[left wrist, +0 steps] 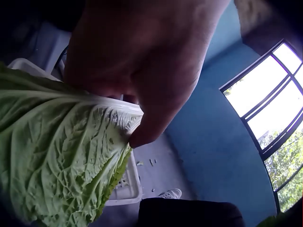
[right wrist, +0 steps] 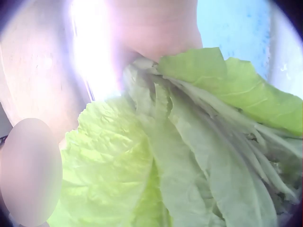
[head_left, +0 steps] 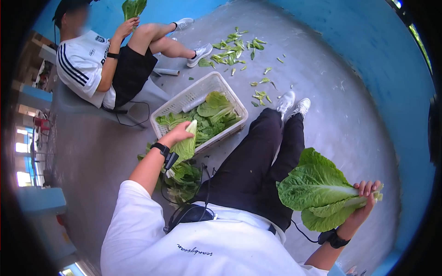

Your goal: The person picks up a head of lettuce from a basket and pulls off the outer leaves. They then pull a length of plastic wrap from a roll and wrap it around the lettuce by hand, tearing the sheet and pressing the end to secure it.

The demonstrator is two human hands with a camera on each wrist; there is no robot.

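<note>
Green, broad, crinkled leaves with pale stems [head_left: 317, 188] fan out from my right hand [head_left: 367, 197], at the right side of the scene; its fingers are curled round the stem ends. In the right wrist view, glare washes out that grip, so I can't make out the fingertips there. My left hand [head_left: 180, 133] pinches a pale green, white-ribbed leaf [head_left: 186, 146] by its white end, at the near side of a white plastic slatted basket [head_left: 235, 97]. From the left wrist, the back of the hand hides part of the pinch.

More green leaves [head_left: 216, 110] lie in the basket, along with a pale, elongated object [head_left: 194, 104] I can't identify. Nearer me, a leafy green heap [head_left: 183, 180] is partly covered by my left arm and black cables. Small yellow-green scraps [head_left: 230, 54] are scattered on the grey floor [head_left: 317, 83] at the far side. At left, a seated person in a white shirt [head_left: 85, 64] holds a leafy green bunch [head_left: 134, 9], its top cut off.
</note>
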